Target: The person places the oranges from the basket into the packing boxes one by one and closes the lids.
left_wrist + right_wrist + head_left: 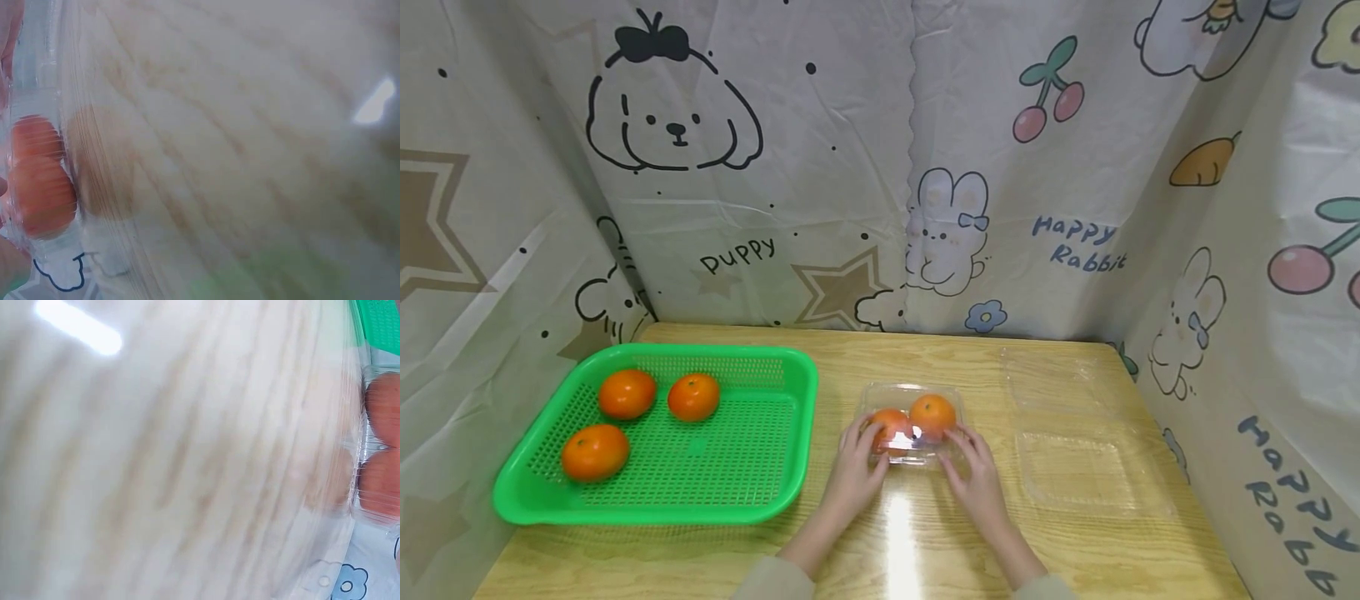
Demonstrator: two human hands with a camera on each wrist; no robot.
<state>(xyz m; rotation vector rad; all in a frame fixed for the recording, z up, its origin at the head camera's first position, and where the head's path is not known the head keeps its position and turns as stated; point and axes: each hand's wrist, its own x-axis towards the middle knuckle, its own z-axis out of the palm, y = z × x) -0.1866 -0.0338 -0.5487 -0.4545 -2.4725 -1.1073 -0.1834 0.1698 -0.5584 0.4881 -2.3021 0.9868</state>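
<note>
A clear plastic clamshell box [913,458] sits on the wooden table with its transparent lid over two oranges. One orange [891,425] is at its left, the other orange [934,414] at its right and slightly farther back. My left hand [853,468] grips the box's left front corner, fingers over the side and thumb at the front edge. On the opposite corner, my right hand [976,477] holds it the same way. Both wrist views catch the oranges [42,197] [382,481] through ribbed plastic at the image edge.
A green mesh basket [808,400] with three oranges [595,452] stands at the left. On the right lies another clear open plastic box [1075,508]. Printed cloth [842,167] hangs behind the table [985,358] and along both sides.
</note>
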